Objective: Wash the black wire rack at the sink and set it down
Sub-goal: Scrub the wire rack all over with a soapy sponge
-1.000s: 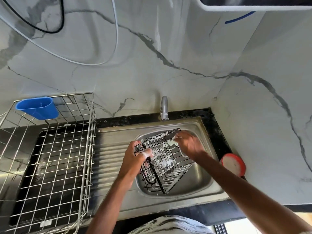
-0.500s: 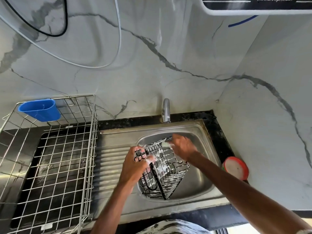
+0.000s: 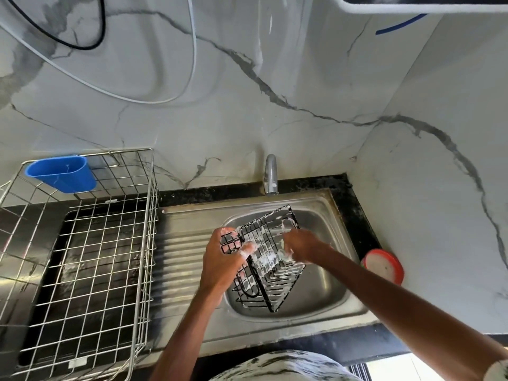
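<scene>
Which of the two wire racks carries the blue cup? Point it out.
The big silver rack left of the sink: the blue cup hangs on its back rim. The black wire rack, soapy, is in the sink, gripped by the left hand.

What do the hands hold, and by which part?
The left hand grips the black wire rack by its left corner; for the right hand it cannot be told.

text — none readable | wire basket tag — too small to read
</scene>
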`<state>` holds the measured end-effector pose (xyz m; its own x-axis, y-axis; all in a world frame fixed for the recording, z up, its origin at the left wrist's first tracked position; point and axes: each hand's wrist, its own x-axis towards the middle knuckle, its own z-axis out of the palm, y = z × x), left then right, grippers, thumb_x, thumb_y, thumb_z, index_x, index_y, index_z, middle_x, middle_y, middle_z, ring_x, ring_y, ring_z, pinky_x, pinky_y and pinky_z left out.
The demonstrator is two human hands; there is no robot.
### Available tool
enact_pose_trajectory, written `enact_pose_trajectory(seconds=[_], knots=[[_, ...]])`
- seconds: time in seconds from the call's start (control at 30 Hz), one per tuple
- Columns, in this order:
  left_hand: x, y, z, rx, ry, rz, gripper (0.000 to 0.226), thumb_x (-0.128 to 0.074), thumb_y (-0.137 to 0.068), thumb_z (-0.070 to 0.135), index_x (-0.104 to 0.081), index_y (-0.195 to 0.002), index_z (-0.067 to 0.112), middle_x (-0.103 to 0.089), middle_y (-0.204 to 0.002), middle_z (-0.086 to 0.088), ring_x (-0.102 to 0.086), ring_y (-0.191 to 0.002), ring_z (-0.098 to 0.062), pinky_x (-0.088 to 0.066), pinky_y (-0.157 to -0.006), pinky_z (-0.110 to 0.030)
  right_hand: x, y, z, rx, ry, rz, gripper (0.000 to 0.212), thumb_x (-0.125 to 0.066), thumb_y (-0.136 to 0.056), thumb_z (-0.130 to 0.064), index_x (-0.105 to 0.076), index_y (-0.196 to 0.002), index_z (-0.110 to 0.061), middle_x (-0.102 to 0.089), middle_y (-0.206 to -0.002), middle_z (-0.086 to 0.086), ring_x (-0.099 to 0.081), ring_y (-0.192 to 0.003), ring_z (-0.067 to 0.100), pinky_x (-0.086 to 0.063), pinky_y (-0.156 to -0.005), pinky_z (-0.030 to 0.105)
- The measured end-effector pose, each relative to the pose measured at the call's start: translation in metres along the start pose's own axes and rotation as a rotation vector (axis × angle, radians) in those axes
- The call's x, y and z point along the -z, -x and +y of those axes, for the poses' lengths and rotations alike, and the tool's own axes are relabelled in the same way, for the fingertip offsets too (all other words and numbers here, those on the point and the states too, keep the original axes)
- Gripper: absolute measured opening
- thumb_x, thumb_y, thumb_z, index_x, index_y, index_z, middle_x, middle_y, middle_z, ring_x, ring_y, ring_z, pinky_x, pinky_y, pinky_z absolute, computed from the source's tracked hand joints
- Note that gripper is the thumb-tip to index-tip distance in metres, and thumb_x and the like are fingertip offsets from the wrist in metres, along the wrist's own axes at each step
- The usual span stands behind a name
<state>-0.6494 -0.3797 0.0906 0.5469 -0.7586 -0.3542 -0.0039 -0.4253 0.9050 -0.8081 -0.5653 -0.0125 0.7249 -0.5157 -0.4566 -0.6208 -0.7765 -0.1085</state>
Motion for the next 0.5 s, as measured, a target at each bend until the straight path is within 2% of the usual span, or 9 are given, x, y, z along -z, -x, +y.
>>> enact_pose_trajectory(seconds=[0.07, 0.1, 0.17, 0.23, 0.3, 0.37, 0.43, 0.5], knots=[[-0.003, -0.002, -0.004, 0.003, -0.039, -0.017, 0.060, -0.085, -0.078, 0.042, -0.052, -0.128, 0.035, -0.055, -0.139, 0.004, -0.056, -0.122, -0.019, -0.041, -0.103, -0.038, 0.012, -0.001, 0.005, -0.018, -0.006, -0.002, 0.027, -0.073, -0.086, -0.008, -0.066, -0.112, -0.012, -0.067, -0.119, 0.007, -0.065, -0.110, 0.024, -0.053, -0.092, 0.037], [-0.004, -0.003, -0.005, 0.008, -0.061, -0.016, 0.064, -0.086, -0.078, 0.042, -0.053, -0.131, 0.033, -0.055, -0.141, 0.003, -0.056, -0.124, -0.020, -0.042, -0.106, -0.041, 0.020, -0.002, 0.007, -0.034, -0.024, 0.059, 0.026, -0.072, -0.087, -0.010, -0.067, -0.112, -0.014, -0.067, -0.119, 0.005, -0.066, -0.109, 0.023, -0.053, -0.093, 0.036], [-0.005, -0.003, -0.006, 0.002, -0.103, -0.002, 0.068, -0.089, -0.078, 0.039, -0.052, -0.135, 0.030, -0.055, -0.142, 0.002, -0.055, -0.126, -0.022, -0.044, -0.112, -0.047, 0.035, -0.003, 0.011, -0.070, -0.091, 0.251, 0.018, -0.061, -0.096, -0.017, -0.067, -0.113, -0.014, -0.067, -0.120, 0.007, -0.065, -0.109, 0.025, -0.052, -0.095, 0.037], [-0.003, -0.004, -0.007, 0.004, -0.113, 0.008, 0.069, -0.090, -0.078, 0.039, -0.052, -0.135, 0.029, -0.055, -0.140, 0.003, -0.055, -0.126, -0.023, -0.045, -0.112, -0.050, 0.040, -0.005, 0.016, -0.078, -0.137, 0.372, 0.028, -0.044, -0.105, -0.024, -0.066, -0.114, -0.010, -0.065, -0.123, 0.014, -0.065, -0.108, 0.028, -0.055, -0.092, 0.039], [-0.001, -0.005, -0.009, -0.014, -0.102, 0.013, 0.064, -0.089, -0.080, 0.037, -0.052, -0.131, 0.030, -0.053, -0.133, 0.007, -0.054, -0.125, -0.021, -0.043, -0.108, -0.042, 0.034, -0.003, 0.016, -0.056, -0.110, 0.358, 0.033, -0.037, -0.107, -0.029, -0.064, -0.117, -0.012, -0.065, -0.127, 0.013, -0.067, -0.107, 0.027, -0.056, -0.092, 0.040], [0.001, -0.007, -0.011, -0.023, -0.080, 0.007, 0.060, -0.089, -0.080, 0.035, -0.049, -0.126, 0.034, -0.050, -0.128, 0.011, -0.052, -0.123, -0.018, -0.040, -0.104, -0.037, 0.021, -0.002, 0.015, -0.018, -0.058, 0.314, 0.035, -0.035, -0.108, -0.024, -0.066, -0.121, -0.013, -0.065, -0.132, 0.010, -0.065, -0.116, 0.024, -0.051, -0.101, 0.034], [0.004, -0.008, -0.012, -0.034, -0.060, 0.029, 0.061, -0.090, -0.080, 0.033, -0.048, -0.124, 0.037, -0.051, -0.128, 0.011, -0.051, -0.123, -0.018, -0.041, -0.108, -0.040, 0.005, 0.001, 0.015, -0.033, -0.052, 0.261, 0.032, -0.040, -0.107, -0.016, -0.067, -0.123, -0.012, -0.064, -0.132, 0.011, -0.063, -0.119, 0.024, -0.049, -0.103, 0.032], [0.007, -0.011, -0.013, -0.033, -0.023, 0.051, 0.062, -0.090, -0.079, 0.032, -0.050, -0.127, 0.035, -0.052, -0.134, 0.007, -0.052, -0.126, -0.020, -0.042, -0.113, -0.045, -0.009, 0.004, 0.015, -0.085, -0.098, 0.224, 0.028, -0.050, -0.102, -0.010, -0.069, -0.120, -0.017, -0.064, -0.128, 0.008, -0.064, -0.115, 0.025, -0.053, -0.098, 0.035]])
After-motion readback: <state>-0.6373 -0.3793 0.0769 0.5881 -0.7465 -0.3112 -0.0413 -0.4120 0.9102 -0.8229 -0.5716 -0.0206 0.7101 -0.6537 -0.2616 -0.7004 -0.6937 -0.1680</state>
